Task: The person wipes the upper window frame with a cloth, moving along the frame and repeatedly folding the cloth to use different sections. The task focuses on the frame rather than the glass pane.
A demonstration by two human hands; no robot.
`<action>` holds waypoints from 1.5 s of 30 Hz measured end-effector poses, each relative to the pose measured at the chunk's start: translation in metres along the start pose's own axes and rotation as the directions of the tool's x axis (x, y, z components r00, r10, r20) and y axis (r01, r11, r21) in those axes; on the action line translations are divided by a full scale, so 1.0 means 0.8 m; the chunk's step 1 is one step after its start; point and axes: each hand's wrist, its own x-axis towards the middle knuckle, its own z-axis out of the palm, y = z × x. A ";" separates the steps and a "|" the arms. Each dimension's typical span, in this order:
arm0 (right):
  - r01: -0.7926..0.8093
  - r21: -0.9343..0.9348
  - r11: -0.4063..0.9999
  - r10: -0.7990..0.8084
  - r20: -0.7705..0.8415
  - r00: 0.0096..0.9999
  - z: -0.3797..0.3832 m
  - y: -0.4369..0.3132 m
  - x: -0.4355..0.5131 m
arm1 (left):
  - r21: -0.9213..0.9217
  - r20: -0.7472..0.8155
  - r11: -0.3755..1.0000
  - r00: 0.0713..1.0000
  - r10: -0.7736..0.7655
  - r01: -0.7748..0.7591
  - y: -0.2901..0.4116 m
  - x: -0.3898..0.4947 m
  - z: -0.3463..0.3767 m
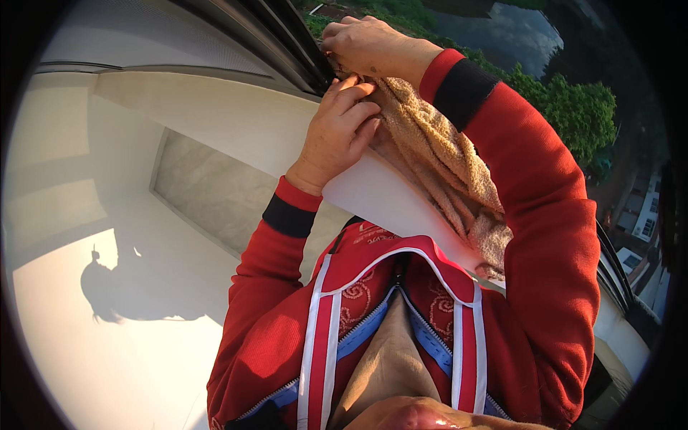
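Observation:
A tan terry towel (430, 134) lies in folds along the white window sill (371, 188). Its far end is bunched at the foot of a dark window frame (301, 64). My right hand (365, 45) reaches past the frame on the outer side, with bent fingers gripping the bunched towel end; its fingertips are partly hidden. Closer to me, my left hand (344, 121) has its curled fingers at the bottom corner of the frame, touching the towel's edge. Whether those fingers grip the cloth cannot be made out.
An insect screen (177, 43) fills the window part at upper left. Below the sill is a white wall with a grey recessed panel (215, 177). Outside, far below, are trees (575, 113), water (505, 37) and buildings (647, 209). Another dark frame (613, 263) stands at right.

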 end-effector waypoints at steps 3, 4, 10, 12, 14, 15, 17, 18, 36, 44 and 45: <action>-0.020 0.133 0.991 0.040 -0.146 0.989 0.021 0.003 0.000 | -0.077 0.028 0.996 0.998 -0.047 0.049 -0.002 0.005 -0.004; -0.020 0.177 0.984 0.052 -0.182 0.982 0.028 0.003 0.001 | -0.077 0.021 0.996 0.999 -0.036 0.038 -0.002 0.005 -0.004; 0.107 0.022 0.994 -0.096 -0.278 0.956 0.034 0.005 0.001 | -0.058 -0.012 0.997 0.999 -0.053 0.052 0.000 0.008 0.001; 0.086 -0.008 0.996 -0.085 -0.220 0.972 0.026 0.004 0.000 | -0.045 -0.026 0.997 0.998 -0.057 0.056 0.000 0.008 0.003; 0.058 -0.038 0.998 -0.064 -0.167 0.984 0.020 0.002 0.003 | -0.043 -0.037 0.996 0.997 -0.075 0.073 0.000 0.006 0.004; 0.051 -0.050 0.997 -0.059 -0.162 0.985 0.018 0.000 0.007 | -0.042 -0.037 0.995 0.996 -0.087 0.085 0.001 0.005 0.004; 0.048 -0.035 0.998 -0.052 -0.136 0.989 0.017 0.001 0.013 | -0.105 -0.056 0.987 0.991 -0.125 0.118 0.004 0.002 0.003; 0.055 -0.008 0.998 -0.055 -0.112 0.992 0.018 0.002 0.016 | -0.141 -0.074 0.981 0.987 -0.144 0.132 0.007 0.000 0.003; -0.144 0.430 0.891 0.297 -0.313 0.902 0.067 -0.002 0.040 | -0.330 -0.166 0.916 0.941 -0.294 0.228 0.024 -0.021 0.006; 0.066 0.020 0.998 -0.055 -0.349 0.936 0.060 0.007 0.040 | -0.404 -0.094 0.874 0.937 -0.335 0.272 0.030 -0.021 0.000; 0.089 -0.033 0.995 -0.095 -0.324 0.941 0.059 0.007 0.042 | -0.415 -0.096 0.867 0.935 -0.342 0.275 0.032 -0.021 0.001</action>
